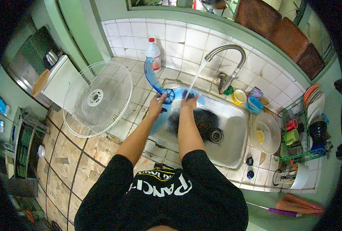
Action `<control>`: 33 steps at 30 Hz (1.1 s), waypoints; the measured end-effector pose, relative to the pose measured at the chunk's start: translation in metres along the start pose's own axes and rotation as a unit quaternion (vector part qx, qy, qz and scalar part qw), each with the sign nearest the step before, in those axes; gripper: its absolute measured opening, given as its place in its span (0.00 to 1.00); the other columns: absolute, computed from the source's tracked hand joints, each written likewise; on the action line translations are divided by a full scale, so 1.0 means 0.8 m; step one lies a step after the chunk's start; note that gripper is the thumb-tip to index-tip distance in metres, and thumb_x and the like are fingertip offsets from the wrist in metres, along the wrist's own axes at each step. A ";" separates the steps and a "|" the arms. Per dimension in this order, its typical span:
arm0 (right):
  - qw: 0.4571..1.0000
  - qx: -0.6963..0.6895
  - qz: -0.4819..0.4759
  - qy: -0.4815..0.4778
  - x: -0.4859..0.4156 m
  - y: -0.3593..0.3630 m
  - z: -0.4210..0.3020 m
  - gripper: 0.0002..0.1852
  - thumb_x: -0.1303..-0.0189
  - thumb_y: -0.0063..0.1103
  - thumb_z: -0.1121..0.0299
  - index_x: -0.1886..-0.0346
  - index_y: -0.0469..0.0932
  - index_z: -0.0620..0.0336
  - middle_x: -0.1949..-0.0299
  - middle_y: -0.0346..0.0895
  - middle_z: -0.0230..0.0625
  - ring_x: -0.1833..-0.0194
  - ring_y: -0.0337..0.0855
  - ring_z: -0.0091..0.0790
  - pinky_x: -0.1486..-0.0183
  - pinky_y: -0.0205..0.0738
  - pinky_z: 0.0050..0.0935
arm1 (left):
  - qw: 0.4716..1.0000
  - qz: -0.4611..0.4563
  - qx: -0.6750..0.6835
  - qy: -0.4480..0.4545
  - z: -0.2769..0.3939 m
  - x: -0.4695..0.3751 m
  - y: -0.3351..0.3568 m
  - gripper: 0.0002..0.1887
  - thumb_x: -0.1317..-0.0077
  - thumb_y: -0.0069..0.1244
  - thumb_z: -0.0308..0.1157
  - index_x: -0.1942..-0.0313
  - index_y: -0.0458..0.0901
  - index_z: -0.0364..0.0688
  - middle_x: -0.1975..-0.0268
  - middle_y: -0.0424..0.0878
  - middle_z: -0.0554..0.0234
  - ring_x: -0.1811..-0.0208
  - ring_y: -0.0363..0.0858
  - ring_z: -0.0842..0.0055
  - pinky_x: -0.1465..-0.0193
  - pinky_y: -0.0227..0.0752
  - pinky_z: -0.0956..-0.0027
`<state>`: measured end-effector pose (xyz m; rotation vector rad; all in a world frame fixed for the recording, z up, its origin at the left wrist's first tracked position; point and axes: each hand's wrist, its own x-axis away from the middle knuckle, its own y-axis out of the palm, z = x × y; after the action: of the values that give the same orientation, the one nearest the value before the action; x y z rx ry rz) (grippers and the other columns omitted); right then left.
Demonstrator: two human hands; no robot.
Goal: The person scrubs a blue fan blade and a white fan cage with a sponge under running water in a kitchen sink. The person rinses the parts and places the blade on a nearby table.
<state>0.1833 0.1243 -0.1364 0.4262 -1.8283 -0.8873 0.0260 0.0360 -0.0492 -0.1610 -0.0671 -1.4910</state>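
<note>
A translucent blue plastic fan blade [153,75] spans the left end of the steel sink [234,135], one of its vanes rising towards the bleach-type bottle. My left hand [157,105] grips it beside the round hub. My right hand [190,102] is on another vane, under the stream from the faucet [228,47]. Something dark shows at the right fingers; I cannot tell whether it is a cloth or shadow. Below my hands, a dark patch [202,121] spreads over the basin floor near the drain [217,135].
A white fan grille [116,86] leans at the counter's left end. Behind stands a white bottle [153,55] with a red cap. To the right are a yellow tub [238,97], a clear basin [270,127], two dark round caps [250,174] and a green dish rack [286,157].
</note>
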 end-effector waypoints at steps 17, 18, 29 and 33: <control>0.628 0.695 -0.330 -0.116 0.120 0.030 -0.155 0.28 0.56 0.65 0.74 0.49 0.65 0.61 0.59 0.73 0.34 0.62 0.75 0.31 0.60 0.71 0.28 | 0.704 -0.306 0.608 -0.203 -0.070 -0.031 0.166 0.20 0.38 0.43 0.53 0.60 0.77 0.47 0.64 0.80 0.68 0.63 0.77 0.70 0.69 0.72 0.61; 0.621 0.675 -0.373 -0.140 0.124 0.033 -0.165 0.28 0.56 0.65 0.74 0.49 0.65 0.61 0.59 0.73 0.34 0.63 0.75 0.30 0.60 0.72 0.28 | 0.700 -0.257 0.634 -0.203 -0.066 -0.026 0.174 0.19 0.37 0.42 0.52 0.60 0.77 0.47 0.63 0.81 0.67 0.63 0.77 0.70 0.69 0.72 0.60; 0.622 0.678 -0.354 -0.168 0.166 -0.005 -0.304 0.36 0.55 0.66 0.73 0.41 0.60 0.60 0.56 0.73 0.36 0.64 0.77 0.28 0.67 0.73 0.24 | 0.801 -0.136 0.575 -0.098 -0.066 -0.074 0.143 0.19 0.40 0.51 0.34 0.48 0.69 0.49 0.57 0.76 0.60 0.56 0.76 0.64 0.55 0.74 0.59; 0.459 0.798 -0.340 -0.190 0.179 0.001 -0.333 0.35 0.55 0.66 0.71 0.41 0.62 0.58 0.55 0.74 0.38 0.61 0.78 0.29 0.67 0.75 0.23 | 0.948 -0.173 0.252 -0.089 -0.062 -0.101 0.117 0.14 0.37 0.46 0.37 0.54 0.76 0.41 0.63 0.76 0.60 0.69 0.77 0.75 0.68 0.73 0.71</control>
<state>0.3626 -0.0685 0.0127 2.3982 -2.4132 0.8161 0.1100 0.1147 -0.1157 0.1402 -0.6457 -1.7546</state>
